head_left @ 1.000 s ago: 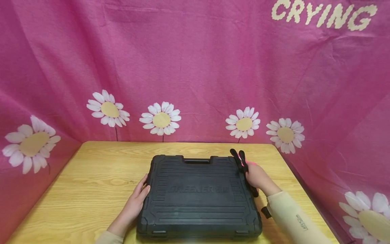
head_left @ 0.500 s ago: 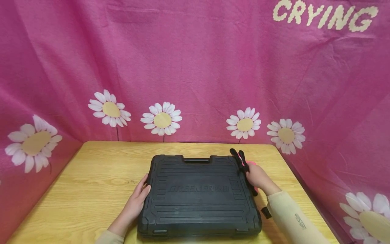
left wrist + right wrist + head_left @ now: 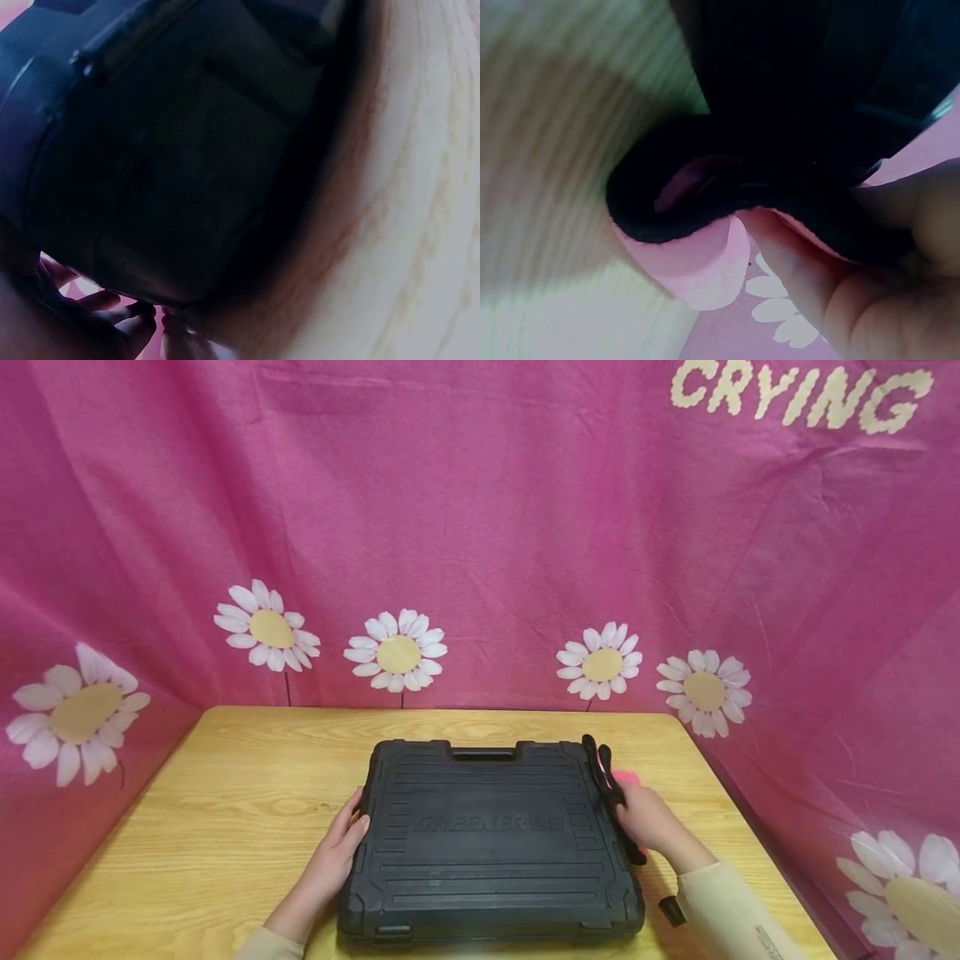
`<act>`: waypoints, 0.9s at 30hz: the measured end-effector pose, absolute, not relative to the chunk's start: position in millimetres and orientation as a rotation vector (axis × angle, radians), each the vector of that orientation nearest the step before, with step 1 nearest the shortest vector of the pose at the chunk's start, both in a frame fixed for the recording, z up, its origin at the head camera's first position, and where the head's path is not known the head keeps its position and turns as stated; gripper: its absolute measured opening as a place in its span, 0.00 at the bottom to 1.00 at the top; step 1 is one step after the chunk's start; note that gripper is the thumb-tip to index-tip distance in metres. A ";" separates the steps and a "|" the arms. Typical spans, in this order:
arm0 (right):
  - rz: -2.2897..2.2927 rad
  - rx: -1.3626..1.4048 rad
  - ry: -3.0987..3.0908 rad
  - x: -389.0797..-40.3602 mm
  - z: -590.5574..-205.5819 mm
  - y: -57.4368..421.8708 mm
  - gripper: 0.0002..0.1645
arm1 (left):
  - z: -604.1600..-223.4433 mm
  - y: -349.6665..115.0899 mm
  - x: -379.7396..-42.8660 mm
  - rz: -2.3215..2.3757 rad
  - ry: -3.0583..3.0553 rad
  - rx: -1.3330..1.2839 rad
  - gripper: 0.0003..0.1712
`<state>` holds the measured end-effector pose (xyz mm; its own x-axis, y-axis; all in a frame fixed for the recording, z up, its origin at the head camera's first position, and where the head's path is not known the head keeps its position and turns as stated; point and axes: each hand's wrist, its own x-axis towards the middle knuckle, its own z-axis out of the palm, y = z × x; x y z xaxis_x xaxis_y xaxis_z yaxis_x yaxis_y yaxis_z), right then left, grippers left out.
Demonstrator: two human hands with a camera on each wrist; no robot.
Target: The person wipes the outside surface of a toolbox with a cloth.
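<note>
Two-handed: touching case, left hand; pinching band, right hand, toward tabletop's right edge. Likely soft; grip fold.

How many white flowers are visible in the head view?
6: leftmost flower; second flower and third flower behind the left half of the table; fourth flower behind its right half; fifth flower past its back right corner; sixth flower at the picture's right edge. The table may hide more.
</note>
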<state>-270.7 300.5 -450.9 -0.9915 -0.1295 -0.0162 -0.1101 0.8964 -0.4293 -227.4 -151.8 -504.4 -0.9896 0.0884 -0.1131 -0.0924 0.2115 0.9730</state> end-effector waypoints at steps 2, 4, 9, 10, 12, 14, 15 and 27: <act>-0.697 -0.194 3.011 -263.8 -450.2 301.5 0.22 | -504.0 -151.8 -227.1 1.886 2.330 -0.004 0.37; -0.708 -0.199 3.012 -257.0 -449.6 302.8 0.23 | -503.5 -151.6 -226.7 1.887 2.325 -0.006 0.37; -0.723 -0.210 3.023 -240.5 -449.0 307.5 0.24 | -503.8 -151.1 -226.2 1.901 2.307 -0.010 0.38; -0.727 -0.210 3.021 -237.3 -448.7 308.1 0.24 | -503.8 -151.2 -226.1 1.902 2.308 -0.006 0.38; -0.737 -0.203 3.014 -231.1 -448.6 308.6 0.25 | -503.8 -151.3 -226.3 1.910 2.303 0.006 0.38; -0.740 -0.195 3.002 -225.5 -448.9 309.3 0.26 | -503.8 -151.3 -226.5 1.917 2.301 0.018 0.37; -0.746 -0.180 2.992 -222.8 -449.1 309.7 0.26 | -503.6 -151.3 -226.6 1.921 2.299 0.024 0.37; -0.820 -0.067 2.970 -181.3 -457.6 314.4 0.24 | -501.9 -150.3 -224.6 1.927 2.310 0.035 0.37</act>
<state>-181.3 314.4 -457.6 -0.9973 -0.0577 -0.0455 -0.0262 0.8576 -0.5137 -224.6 -150.3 -501.9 -0.9908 0.1032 -0.0874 -0.0675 0.1827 0.9808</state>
